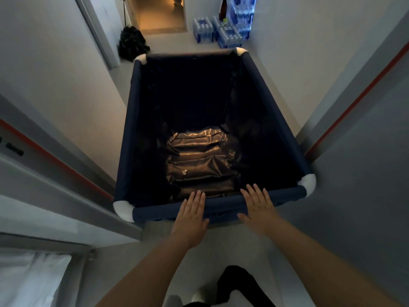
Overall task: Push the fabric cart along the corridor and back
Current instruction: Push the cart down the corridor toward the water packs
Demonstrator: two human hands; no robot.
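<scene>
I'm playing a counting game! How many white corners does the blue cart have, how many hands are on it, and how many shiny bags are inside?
White corners: 4
Hands on the near rail, left hand and right hand: 2
Shiny bags inside the cart: 1
Total: 7

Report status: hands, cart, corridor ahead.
Both hands, left and right, flat and open on near rim. Fabric cart mid-corridor. Water-bottle packs ahead right, dark bundle ahead left.
</scene>
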